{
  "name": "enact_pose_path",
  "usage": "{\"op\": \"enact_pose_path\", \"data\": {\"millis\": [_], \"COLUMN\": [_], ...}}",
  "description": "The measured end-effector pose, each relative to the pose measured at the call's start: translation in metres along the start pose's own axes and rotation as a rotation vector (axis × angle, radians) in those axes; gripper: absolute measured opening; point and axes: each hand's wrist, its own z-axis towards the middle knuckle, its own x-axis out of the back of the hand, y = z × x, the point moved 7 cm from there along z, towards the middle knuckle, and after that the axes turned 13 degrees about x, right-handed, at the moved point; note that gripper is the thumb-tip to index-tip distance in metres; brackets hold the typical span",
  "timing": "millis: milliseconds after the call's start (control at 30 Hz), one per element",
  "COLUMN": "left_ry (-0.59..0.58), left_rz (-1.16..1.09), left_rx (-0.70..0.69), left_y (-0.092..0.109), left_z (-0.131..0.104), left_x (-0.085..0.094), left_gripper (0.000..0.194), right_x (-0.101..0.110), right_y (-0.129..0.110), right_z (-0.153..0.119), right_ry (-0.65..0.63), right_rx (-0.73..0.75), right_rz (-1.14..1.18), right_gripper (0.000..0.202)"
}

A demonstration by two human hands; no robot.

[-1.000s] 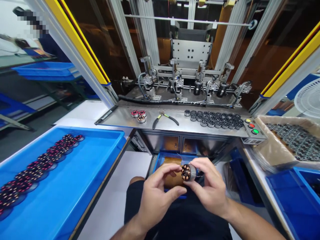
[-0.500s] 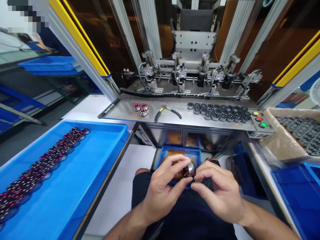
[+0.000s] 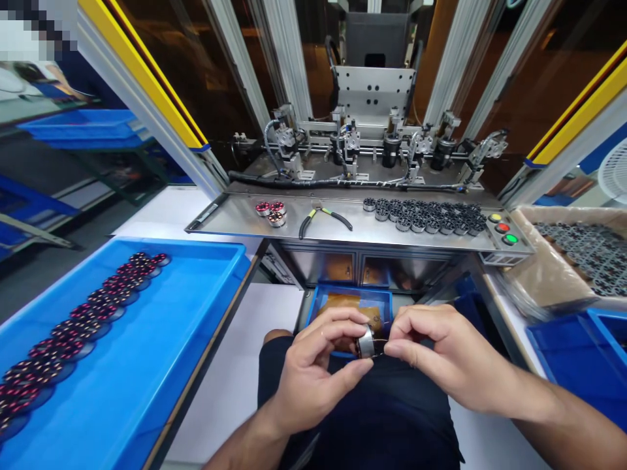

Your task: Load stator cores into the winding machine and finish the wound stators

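Between the thumb and fingers of my left hand [image 3: 321, 365] is a motor stator [image 3: 365, 342], a small silvery ring with copper windings, held above my lap. Thin copper wires [image 3: 379, 342] stick out from its right side. My right hand [image 3: 435, 349] pinches the ends of these wires between thumb and forefinger, a little apart from the stator. Below the hands, a blue bin [image 3: 386, 299] with brown sheets in it stands under the bench. On the steel bench [image 3: 235, 219] lie a few red-topped stators [image 3: 277, 218] and wire cutters [image 3: 321, 219] with spread handles.
Rows of dark stators [image 3: 426, 217] stand on the bench beside a button box [image 3: 504, 228]. A blue tray [image 3: 186, 313] at left carries many wound parts [image 3: 93, 313]. At right is a carton [image 3: 548, 274] of grey parts. Machine fixtures [image 3: 347, 143] line the back.
My right hand has closed on the wire ends and moved slightly right of the stator. My left hand has turned the stator so its silvery side shows more.
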Motion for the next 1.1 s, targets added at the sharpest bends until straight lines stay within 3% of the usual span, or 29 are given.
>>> {"op": "enact_pose_path", "data": {"millis": [167,300,367,467,567,600,700,800,900,1000,1100], "left_ry": [0.030,0.049,0.052,0.046,0.067,0.072,0.045,0.036,0.077,0.150,0.264], "left_rz": [-0.055,-0.019,0.093,0.247,0.331,0.339,0.334,0.287,0.170,0.100,0.072], "left_rx": [0.013,0.013,-0.034,-0.138,-0.210,-0.202,-0.145,-0.117,-0.071,0.007,0.089], "left_y": [-0.001,-0.003,0.000,0.008,0.013,0.013,0.011,0.012,0.009,0.001,-0.008], "left_z": [-0.005,-0.010,-0.011,-0.013,-0.016,-0.016,-0.015,-0.014,-0.015,-0.016,-0.018], "left_x": [-0.001,-0.002,-0.004,-0.007,-0.005,-0.003,0.003,0.012,0.024,0.037,0.051], "left_gripper": [0.048,0.061,0.066,0.070,0.072,0.071,0.063,0.054,0.049,0.044,0.039], "right_x": [0.005,0.015,0.019,0.016,0.005,0.003,-0.003,-0.011,-0.012,-0.001,0.017], "right_y": [0.004,0.006,-0.002,-0.020,-0.029,-0.027,-0.011,0.005,0.015,0.028,0.044], "right_z": [0.001,-0.002,-0.001,0.006,0.013,0.014,0.014,0.009,0.012,0.039,0.091], "right_ry": [-0.108,-0.108,-0.074,-0.011,0.086,0.139,0.266,0.260,0.211,0.230,0.335], "right_rx": [-0.050,-0.044,0.044,0.269,0.425,0.423,0.249,0.055,-0.007,-0.008,-0.024], "right_rz": [-0.039,-0.024,-0.023,-0.040,-0.043,-0.028,0.080,0.164,0.245,0.212,-0.164], "right_gripper": [0.028,0.024,0.020,0.039,0.012,0.002,0.018,0.025,0.029,0.031,0.032]}}
